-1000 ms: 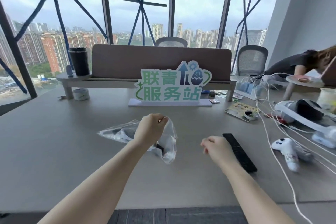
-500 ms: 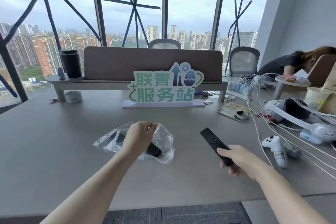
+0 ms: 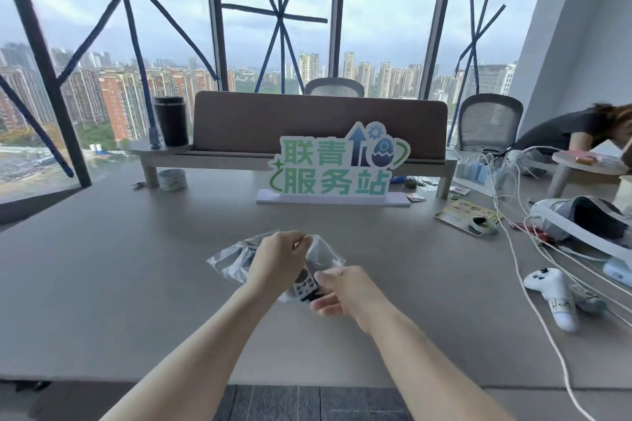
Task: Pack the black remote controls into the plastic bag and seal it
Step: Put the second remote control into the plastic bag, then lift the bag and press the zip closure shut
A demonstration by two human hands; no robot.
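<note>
A clear plastic bag (image 3: 326, 255) lies on the grey table (image 3: 119, 267) in front of me. My left hand (image 3: 278, 261) pinches the bag's upper rim and holds its mouth up. A dark remote (image 3: 239, 255) shows through the plastic on the left side. My right hand (image 3: 342, 292) grips the end of a black remote (image 3: 303, 286) whose button face is up. This remote sits at the bag's mouth, between my two hands. How far it reaches inside is hidden by my left hand.
A green and white sign (image 3: 337, 166) stands behind the bag. To the right lie a white game controller (image 3: 550, 289), white cables (image 3: 523, 249) and a headset (image 3: 581, 219). A tape roll (image 3: 172, 179) and a black cylinder (image 3: 171, 120) stand far left. A person leans over at far right.
My right hand picked the black remote off the table to the right, carried it left and brought it to the bag's mouth. My left hand kept hold of the bag's rim.
</note>
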